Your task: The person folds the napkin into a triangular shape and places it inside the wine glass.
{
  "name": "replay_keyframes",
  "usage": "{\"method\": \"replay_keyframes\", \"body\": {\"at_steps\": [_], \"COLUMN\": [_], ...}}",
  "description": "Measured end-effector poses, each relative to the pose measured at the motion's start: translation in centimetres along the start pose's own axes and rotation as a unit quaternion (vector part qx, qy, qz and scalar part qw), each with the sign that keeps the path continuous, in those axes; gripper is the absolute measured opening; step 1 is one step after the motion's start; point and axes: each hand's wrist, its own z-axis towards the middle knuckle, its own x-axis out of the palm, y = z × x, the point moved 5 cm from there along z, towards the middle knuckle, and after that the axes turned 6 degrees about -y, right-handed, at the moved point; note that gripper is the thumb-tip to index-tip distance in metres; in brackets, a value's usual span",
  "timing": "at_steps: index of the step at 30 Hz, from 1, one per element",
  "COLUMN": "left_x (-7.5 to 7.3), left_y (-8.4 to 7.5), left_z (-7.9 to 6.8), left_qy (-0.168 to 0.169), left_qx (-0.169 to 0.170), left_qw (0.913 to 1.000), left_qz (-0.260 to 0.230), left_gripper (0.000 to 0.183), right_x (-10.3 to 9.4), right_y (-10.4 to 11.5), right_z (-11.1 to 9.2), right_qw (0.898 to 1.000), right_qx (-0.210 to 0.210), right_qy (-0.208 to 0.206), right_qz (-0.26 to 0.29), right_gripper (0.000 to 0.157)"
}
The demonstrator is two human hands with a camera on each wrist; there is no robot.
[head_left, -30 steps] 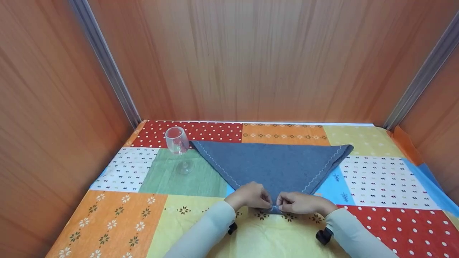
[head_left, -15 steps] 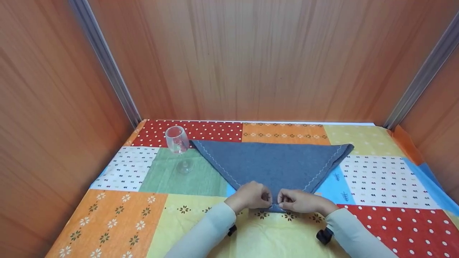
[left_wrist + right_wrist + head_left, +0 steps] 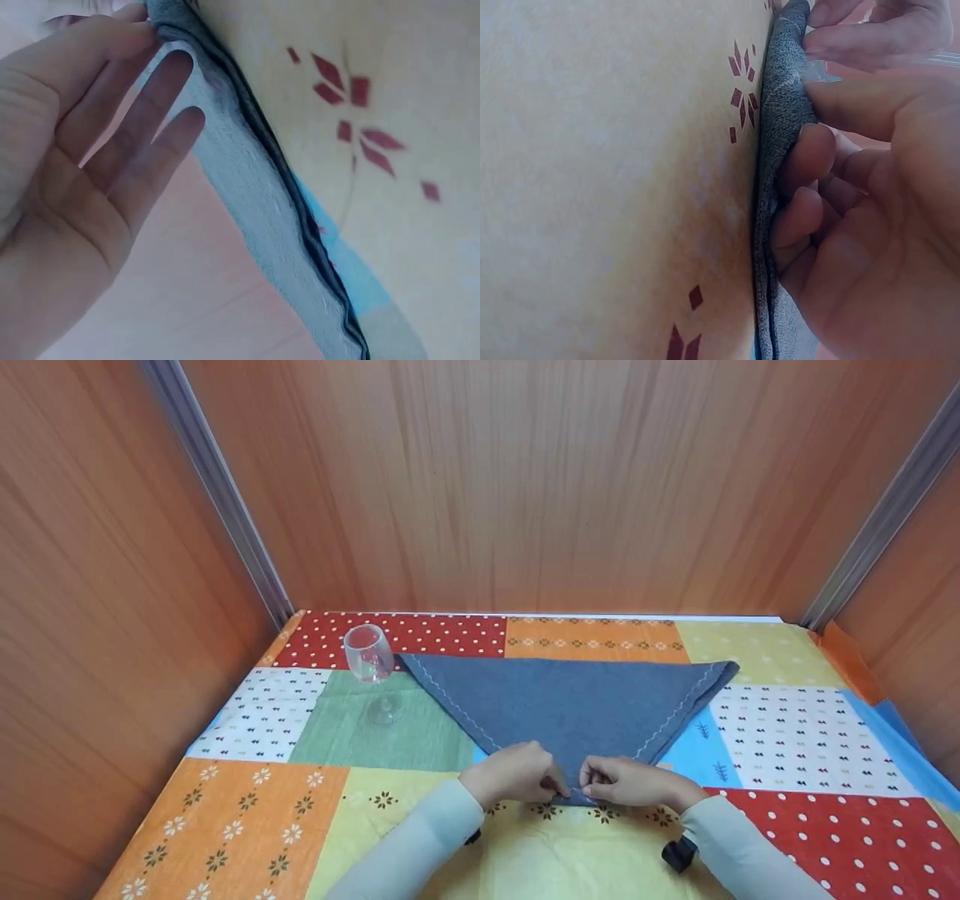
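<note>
Left hand point(image 3: 517, 774) has shifted slightly left in the head view; both hands pinch the gray cloth point(image 3: 570, 701) at its near tip. Left, a glass point(image 3: 369, 654) stands on the table point(image 3: 247, 825). Left wrist: two fingers point(image 3: 161, 161) extend. Right wrist: right hand point(image 3: 855, 195) holds the rolled edge.

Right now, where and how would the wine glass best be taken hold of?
Probably by the stem, pinched between thumb and fingertips, coming from the person's left. The wine glass stands upright, and the stem is narrow between the wider bowl and foot. A corner of the gray cloth lies close on its right, so that side looks tighter.
</note>
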Motion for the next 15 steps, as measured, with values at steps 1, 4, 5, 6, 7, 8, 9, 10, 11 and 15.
{"method": "replay_keyframes", "body": {"at_steps": [1,4,5,6,7,8,9,10,11,15], "left_x": [0.0,0.2,0.2,0.3,0.3,0.4,0.4,0.4,0.4,0.2], "left_y": [0.0,0.3,0.3,0.4,0.5,0.5,0.6,0.6,0.7,0.9], "left_z": [-0.1,-0.2,-0.3,-0.4,-0.5,-0.6,-0.6,-0.7,-0.7,-0.7], "left_qy": [0.004,0.009,0.009,0.008,0.008,0.008,0.008,0.007,0.007,0.003], "left_qx": [-0.004,-0.009,-0.007,-0.006,-0.005,-0.004,-0.002,-0.001,0.0,0.004], "left_qw": [1.0,0.9998,0.9998,0.9998,0.9997,0.9996,0.9995,0.9994,0.9993,0.9996], "left_qz": [-0.004,-0.014,-0.015,-0.019,-0.023,-0.028,-0.032,-0.034,-0.036,-0.029], "left_gripper": [0.025,0.025,0.024,0.024,0.023,0.022,0.022,0.021,0.021,0.024], "right_x": [0.0,0.0,0.0,0.0,0.0,0.0,0.0,0.0,0.0,-0.2], "right_y": [0.0,0.1,0.1,0.3,0.4,0.5,0.6,0.7,0.9,1.6], "right_z": [0.0,-0.2,-0.2,-0.3,-0.4,-0.5,-0.6,-0.7,-0.8,-1.3], "right_qw": [1.0,1.0,1.0,1.0,1.0,0.999,0.999,0.999,0.998,0.988], "right_qx": [-0.002,-0.009,-0.012,-0.015,-0.017,-0.021,-0.025,-0.03,-0.038,-0.094], "right_qy": [-0.001,-0.001,0.0,0.001,0.003,0.002,0.001,-0.003,-0.009,-0.056], "right_qz": [-0.003,-0.014,-0.018,-0.02,-0.024,-0.03,-0.035,-0.041,-0.05,-0.106], "right_gripper": [0.013,0.014,0.014,0.014,0.014,0.014,0.015,0.016,0.018,0.018]}}
